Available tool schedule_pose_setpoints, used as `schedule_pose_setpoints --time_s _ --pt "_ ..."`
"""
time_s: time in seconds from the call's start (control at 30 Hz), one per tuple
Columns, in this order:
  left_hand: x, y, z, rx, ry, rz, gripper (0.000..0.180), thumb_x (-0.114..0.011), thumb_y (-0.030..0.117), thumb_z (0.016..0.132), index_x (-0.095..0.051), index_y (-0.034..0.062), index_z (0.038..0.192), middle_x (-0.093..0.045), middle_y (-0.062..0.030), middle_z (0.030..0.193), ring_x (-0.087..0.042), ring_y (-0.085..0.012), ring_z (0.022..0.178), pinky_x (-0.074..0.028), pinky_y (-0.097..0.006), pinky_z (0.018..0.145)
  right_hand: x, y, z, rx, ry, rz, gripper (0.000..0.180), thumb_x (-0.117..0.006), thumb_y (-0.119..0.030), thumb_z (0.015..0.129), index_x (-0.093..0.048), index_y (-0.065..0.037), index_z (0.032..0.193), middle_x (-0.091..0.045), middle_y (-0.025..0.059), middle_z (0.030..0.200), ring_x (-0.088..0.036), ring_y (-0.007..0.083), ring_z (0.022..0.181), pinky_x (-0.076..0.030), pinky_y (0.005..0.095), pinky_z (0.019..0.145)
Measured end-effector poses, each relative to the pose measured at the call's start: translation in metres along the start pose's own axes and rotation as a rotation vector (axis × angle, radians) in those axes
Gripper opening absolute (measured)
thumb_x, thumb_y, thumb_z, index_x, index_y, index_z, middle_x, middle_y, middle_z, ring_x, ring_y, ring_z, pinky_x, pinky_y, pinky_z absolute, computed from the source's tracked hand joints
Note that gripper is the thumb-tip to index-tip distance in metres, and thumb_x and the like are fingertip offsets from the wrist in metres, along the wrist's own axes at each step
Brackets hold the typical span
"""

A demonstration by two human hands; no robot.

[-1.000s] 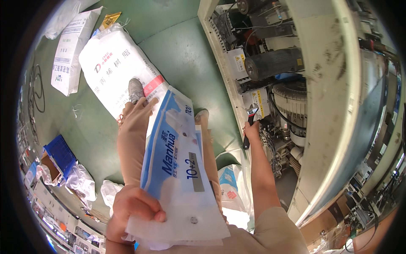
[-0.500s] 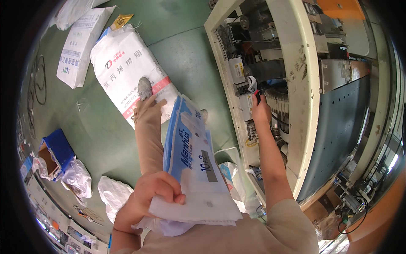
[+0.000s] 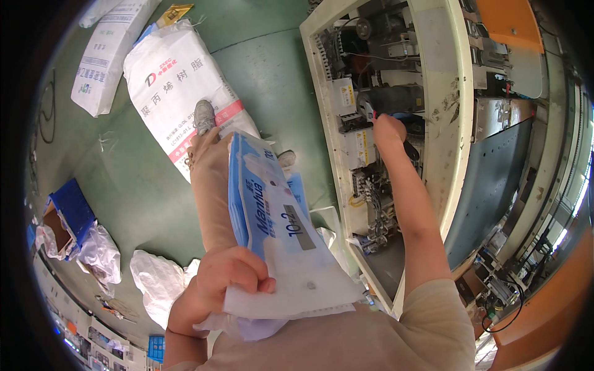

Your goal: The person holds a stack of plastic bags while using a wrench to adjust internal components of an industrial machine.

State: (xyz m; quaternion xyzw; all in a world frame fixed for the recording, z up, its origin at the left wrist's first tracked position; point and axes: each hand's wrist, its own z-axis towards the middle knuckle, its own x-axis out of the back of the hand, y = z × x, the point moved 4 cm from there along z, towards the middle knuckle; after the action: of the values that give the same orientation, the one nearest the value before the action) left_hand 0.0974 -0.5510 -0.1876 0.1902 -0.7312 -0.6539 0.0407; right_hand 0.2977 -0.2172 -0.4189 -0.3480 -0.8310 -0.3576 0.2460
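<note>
My left hand [image 3: 226, 281] grips the near end of a long blue and white pack of tissues [image 3: 269, 207], together with some loose white sheets [image 3: 291, 290], and holds it against my body. My right hand [image 3: 388, 131] reaches into an open machine cabinet [image 3: 334, 142] and is closed around a small dark tool with a red tip [image 3: 369, 111]. The tip sits among grey electrical modules and wiring [image 3: 371, 198]. My right forearm runs along the cabinet's opening.
A large white printed sack [image 3: 170, 80] lies on the green floor [image 3: 130, 179], with my grey shoe [image 3: 203, 116] resting on it. A second sack [image 3: 102, 59] lies further left. A blue box [image 3: 71, 210] and crumpled plastic bags [image 3: 158, 278] sit lower left.
My right hand has risen and gone deeper into the cabinet with the tool. My left hand keeps the tissue pack, and the view has swung toward the cabinet.
</note>
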Motion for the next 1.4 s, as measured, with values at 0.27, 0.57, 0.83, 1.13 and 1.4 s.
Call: schedule_pose_setpoints --time_s 0.27,0.57,0.83,1.13,1.4 --pt "-0.001 0.005 0.000 -0.008 0.045 0.015 0.032 -0.067 -0.010 0.063 -0.042 0.0103 0.064 -0.053 -0.0056 0.064 -0.050 -0.0134 0.053 -0.041 -0.024 0.048 0.047 -0.076 0.006 0.349 -0.142 -0.568 0.019 -0.060 -0.019 0.072 -0.067 -0.014 0.089 -0.064 0.0024 0.085 -0.061 0.0201 0.071 -0.047 0.0398 0.055" --pt "0.002 -0.003 -0.007 -0.083 0.076 0.052 0.028 -0.069 -0.003 0.064 -0.044 0.0095 0.067 -0.054 -0.0062 0.065 -0.050 -0.0136 0.053 -0.038 -0.024 0.049 0.027 -0.058 0.015 0.230 -0.352 -0.408 0.015 -0.061 -0.022 0.069 -0.063 -0.008 0.072 -0.057 0.0080 0.068 -0.056 0.0193 0.058 -0.047 0.0413 0.051" --pt "-0.014 0.002 0.000 -0.141 0.093 0.167 0.029 -0.065 0.004 0.068 -0.038 0.0091 0.072 -0.050 -0.0056 0.065 -0.043 -0.0096 0.054 -0.036 -0.021 0.053 -0.095 -0.005 -0.025 -0.225 0.260 0.562 0.022 -0.044 -0.023 0.086 -0.047 -0.006 0.100 -0.058 0.0191 0.092 -0.059 0.0338 0.086 -0.049 0.0438 0.072" --pt "-0.045 0.001 0.016 -0.083 -0.020 0.383 0.027 -0.058 -0.009 0.068 -0.038 0.0095 0.071 -0.047 -0.0048 0.067 -0.043 -0.0137 0.058 -0.039 -0.026 0.056 -0.175 -0.026 0.003 -0.149 0.548 0.777 0.021 -0.048 -0.022 0.087 -0.045 -0.004 0.099 -0.054 0.0159 0.086 -0.055 0.0322 0.081 -0.048 0.0399 0.066" --pt "-0.058 -0.029 0.020 -0.051 -0.090 0.349 0.028 -0.064 -0.001 0.069 -0.038 0.0094 0.072 -0.050 -0.0061 0.065 -0.045 -0.0121 0.055 -0.038 -0.024 0.053 -0.157 -0.027 0.022 -0.049 0.753 0.931 0.027 -0.045 -0.031 0.088 -0.048 -0.004 0.094 -0.057 0.0226 0.082 -0.057 0.0367 0.074 -0.046 0.0441 0.062"
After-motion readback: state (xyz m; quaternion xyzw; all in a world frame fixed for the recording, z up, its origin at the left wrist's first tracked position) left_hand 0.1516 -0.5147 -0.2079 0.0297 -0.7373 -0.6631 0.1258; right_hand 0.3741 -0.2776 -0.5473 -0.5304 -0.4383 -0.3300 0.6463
